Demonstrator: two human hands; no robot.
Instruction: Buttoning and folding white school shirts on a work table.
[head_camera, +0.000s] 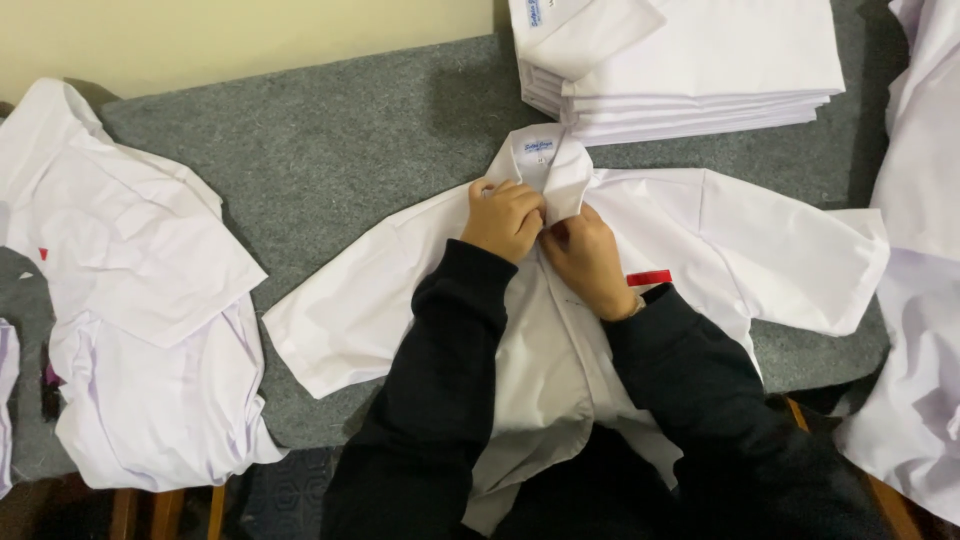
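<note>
Nearest the camera, dark sleeves reach over a white shirt (420, 300) spread flat on the grey bench (330, 140). Both hands, left hand (503, 220) and right hand (585, 260), pinch closed on the shirt's placket just below the collar (550, 165). Beyond, a folded shirt stack (690, 70) sits near the wall.

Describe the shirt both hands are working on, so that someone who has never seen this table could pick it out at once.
On the grey felt table, look to the middle, below the stack of folded white shirts. The white shirt lies flat with sleeves spread, the left hand and right hand at its collar. Unlike the crumpled shirts at the sides, it shows a small red tag.
</note>
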